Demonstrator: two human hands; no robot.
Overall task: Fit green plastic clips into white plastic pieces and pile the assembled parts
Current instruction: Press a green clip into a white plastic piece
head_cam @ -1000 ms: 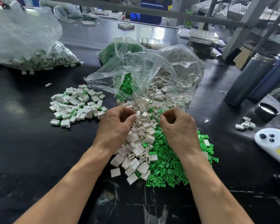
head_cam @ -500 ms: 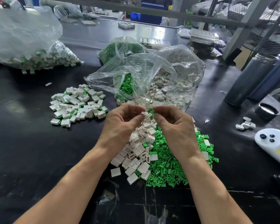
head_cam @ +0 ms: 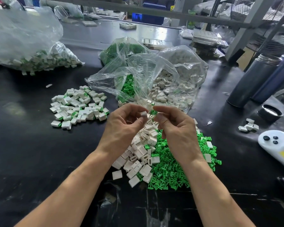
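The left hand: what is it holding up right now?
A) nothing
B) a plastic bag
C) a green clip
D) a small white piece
D: the left hand pinches a small white piece at its fingertips, raised above the loose white pile.

A single head-worn wide-angle camera is looking forward and down from close above the left hand (head_cam: pixel 123 126) and right hand (head_cam: pixel 175 130), with the table (head_cam: pixel 23 153) stretching beyond them.

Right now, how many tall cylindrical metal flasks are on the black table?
2: a grey metal flask at the far right, and a dark blue metal flask directly beside it, partly behind it and cut by the frame edge. Others may sit out of view.
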